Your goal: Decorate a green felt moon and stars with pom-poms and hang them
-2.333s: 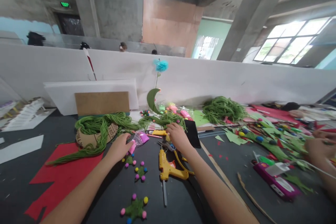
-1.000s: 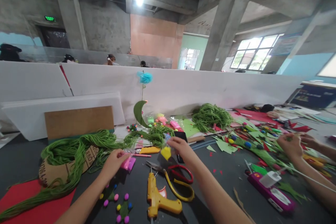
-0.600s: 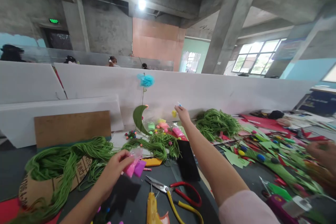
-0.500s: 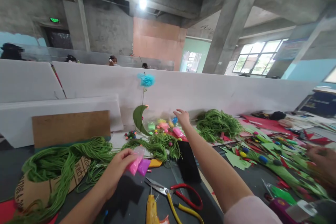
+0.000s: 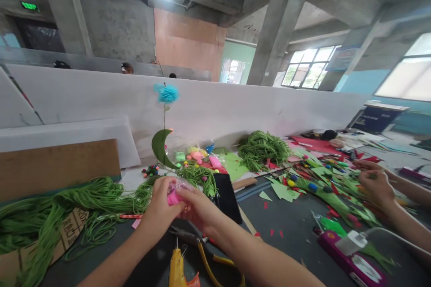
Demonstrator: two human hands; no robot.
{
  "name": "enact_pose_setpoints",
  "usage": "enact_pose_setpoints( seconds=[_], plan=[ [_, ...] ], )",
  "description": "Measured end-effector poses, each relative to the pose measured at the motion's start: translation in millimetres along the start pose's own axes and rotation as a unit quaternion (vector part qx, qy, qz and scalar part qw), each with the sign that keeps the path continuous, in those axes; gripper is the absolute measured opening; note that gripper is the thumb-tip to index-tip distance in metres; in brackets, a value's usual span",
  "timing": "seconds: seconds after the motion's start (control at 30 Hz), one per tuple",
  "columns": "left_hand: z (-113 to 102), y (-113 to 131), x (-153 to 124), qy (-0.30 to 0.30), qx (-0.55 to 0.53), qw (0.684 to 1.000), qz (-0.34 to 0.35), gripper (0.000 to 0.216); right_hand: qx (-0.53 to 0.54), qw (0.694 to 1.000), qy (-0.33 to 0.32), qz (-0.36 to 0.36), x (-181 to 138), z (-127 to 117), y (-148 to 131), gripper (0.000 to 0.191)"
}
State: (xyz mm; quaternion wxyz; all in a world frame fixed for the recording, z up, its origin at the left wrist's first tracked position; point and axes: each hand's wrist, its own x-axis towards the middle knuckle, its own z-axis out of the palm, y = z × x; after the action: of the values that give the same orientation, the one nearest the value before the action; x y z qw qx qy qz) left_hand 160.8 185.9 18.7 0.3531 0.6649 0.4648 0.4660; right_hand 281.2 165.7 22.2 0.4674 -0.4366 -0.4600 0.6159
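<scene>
Both my hands meet over the dark table, closed around a small clear bag of pink clay-like stuff (image 5: 173, 196). My left hand (image 5: 160, 202) grips it from the left; my right hand (image 5: 198, 210) presses its fingers against it from the right. The purple part of the packet is mostly hidden by my fingers. Below my hands lie pliers with yellow handles (image 5: 207, 260) and a yellow glue gun (image 5: 177, 267). A black phone (image 5: 228, 198) rests just right of my right hand. Behind stands a green crescent moon (image 5: 160, 148) on a stem under a blue tulle flower (image 5: 167, 93).
Green yarn lies in a bundle at left (image 5: 101, 197) and a heap (image 5: 264, 150) at the back. Colourful bags (image 5: 198, 156) sit by the white foam board (image 5: 218, 112). At right are paper scraps (image 5: 283, 192), a purple power strip (image 5: 350, 258) and another person's hands (image 5: 377, 184).
My right hand has come back from the coloured bags at the rear to join my left hand at the packet. The view has turned to the right.
</scene>
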Motion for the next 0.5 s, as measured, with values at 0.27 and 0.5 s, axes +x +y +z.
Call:
enact_pose_setpoints(
  seconds=[0.27, 0.5],
  plan=[
    [-46, -4, -13, -0.053, -0.017, 0.998, -0.038, 0.049, -0.186, 0.921, 0.317, -0.129, 97, -90, -82, 0.032],
    [-106, -35, -56, -0.055, -0.021, 0.988, -0.143, 0.05, -0.388, 0.811, 0.413, -0.146, 154, -135, -83, 0.033]
  ],
)
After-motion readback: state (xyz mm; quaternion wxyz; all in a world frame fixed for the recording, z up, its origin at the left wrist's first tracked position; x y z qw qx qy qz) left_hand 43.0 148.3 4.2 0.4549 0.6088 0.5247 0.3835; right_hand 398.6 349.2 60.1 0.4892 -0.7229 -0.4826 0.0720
